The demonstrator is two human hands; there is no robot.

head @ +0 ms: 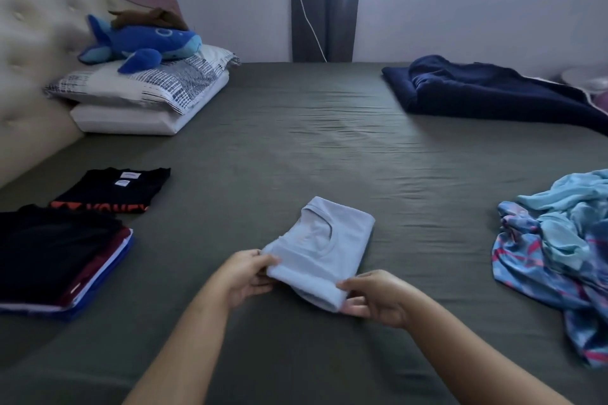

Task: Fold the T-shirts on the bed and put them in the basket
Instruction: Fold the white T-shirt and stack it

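Head view — left hand (245, 276) and right hand (371, 297) pinch folded T-shirt's (324, 246) near corners (open bed (296, 128) beyond).

T-shirt (324, 248): smooth matt cloth | bed sheet (316, 148): matt creased cloth | headboard (36, 52): tufted padding

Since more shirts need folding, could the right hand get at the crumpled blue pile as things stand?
Probably yes: bare sheet lies between the right hand and the crumpled blue pile, but it grips the pale blue T-shirt.

Olive bed (296, 141), pillows (144, 99), folded tees (56, 256), navy blanket (493, 92), unfolded clothes (552, 246)
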